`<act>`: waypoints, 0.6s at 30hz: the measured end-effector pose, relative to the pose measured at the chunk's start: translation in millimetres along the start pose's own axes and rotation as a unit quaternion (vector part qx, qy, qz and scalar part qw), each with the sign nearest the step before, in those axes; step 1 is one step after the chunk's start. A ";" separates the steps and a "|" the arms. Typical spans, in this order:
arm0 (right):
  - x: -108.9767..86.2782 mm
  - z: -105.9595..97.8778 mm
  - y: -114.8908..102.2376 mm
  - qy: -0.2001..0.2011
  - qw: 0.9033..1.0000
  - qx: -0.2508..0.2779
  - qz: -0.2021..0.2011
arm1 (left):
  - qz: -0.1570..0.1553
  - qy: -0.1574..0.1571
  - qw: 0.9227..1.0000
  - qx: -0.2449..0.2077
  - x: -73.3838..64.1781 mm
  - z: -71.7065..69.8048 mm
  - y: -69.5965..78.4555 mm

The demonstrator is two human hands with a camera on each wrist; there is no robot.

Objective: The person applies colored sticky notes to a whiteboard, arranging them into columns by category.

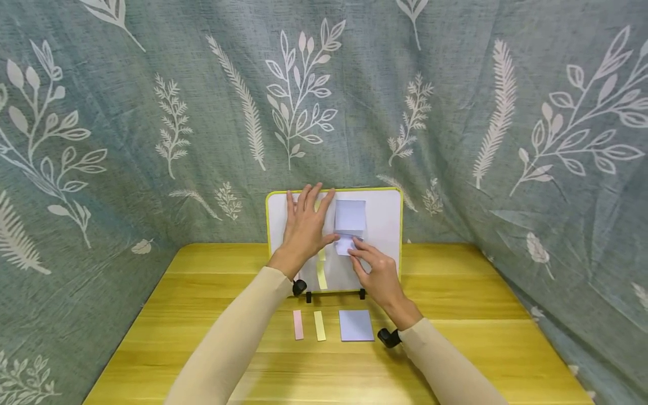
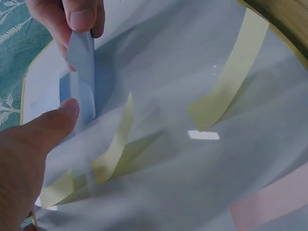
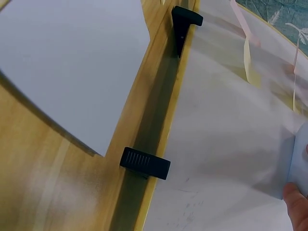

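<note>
A whiteboard point(image 1: 382, 225) with a yellow rim stands upright. My right hand point(image 1: 379, 281) pinches a small blue sticky note point(image 1: 344, 246) between thumb and fingers, close against the board. In the left wrist view this note point(image 2: 86, 53) is bent away from the surface. Just above it, another blue sticky note point(image 1: 350, 215) lies on the board, its lower edge lifting. My left hand point(image 1: 306, 228) is spread over the board's upper left, fingers extended near the top rim. Its thumb point(image 2: 65, 120) reaches to the blue paper. Yellow strips point(image 1: 322, 275) run down the board beside this hand.
Before the board, a pink strip pad point(image 1: 298, 325), a yellow strip pad point(image 1: 320, 325) and a square blue note pad point(image 1: 356, 325) lie on the wooden table point(image 1: 202, 337). Black feet point(image 1: 361, 294) support the board. A patterned curtain point(image 1: 212, 140) hangs behind.
</note>
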State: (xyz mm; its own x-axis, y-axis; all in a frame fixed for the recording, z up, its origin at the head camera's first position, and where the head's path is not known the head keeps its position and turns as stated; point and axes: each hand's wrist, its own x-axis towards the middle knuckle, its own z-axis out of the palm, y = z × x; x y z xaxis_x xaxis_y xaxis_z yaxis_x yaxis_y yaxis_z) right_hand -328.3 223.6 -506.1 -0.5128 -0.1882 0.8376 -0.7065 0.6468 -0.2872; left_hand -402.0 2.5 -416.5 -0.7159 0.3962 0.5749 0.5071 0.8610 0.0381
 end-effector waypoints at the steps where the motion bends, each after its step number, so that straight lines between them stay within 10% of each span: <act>1: 0.3 0.0 -0.5 -0.001 1.000 0.001 0.001 | -0.003 -0.005 1.000 0.004 -0.7 -3.5 1.8; 18: 0.0 1.5 1.4 -0.006 0.999 -0.022 -0.046 | -0.019 0.000 0.999 0.030 -0.5 -1.3 6.3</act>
State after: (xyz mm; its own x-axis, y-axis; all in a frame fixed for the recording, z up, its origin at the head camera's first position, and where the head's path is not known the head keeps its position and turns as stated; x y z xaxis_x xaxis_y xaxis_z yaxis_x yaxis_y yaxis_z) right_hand -330.0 223.5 -507.3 -0.4519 -0.2573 0.8541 -0.7297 0.6574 -0.1880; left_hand -397.8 7.3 -415.5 -0.7347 0.3626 0.5733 0.4493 0.8933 0.0107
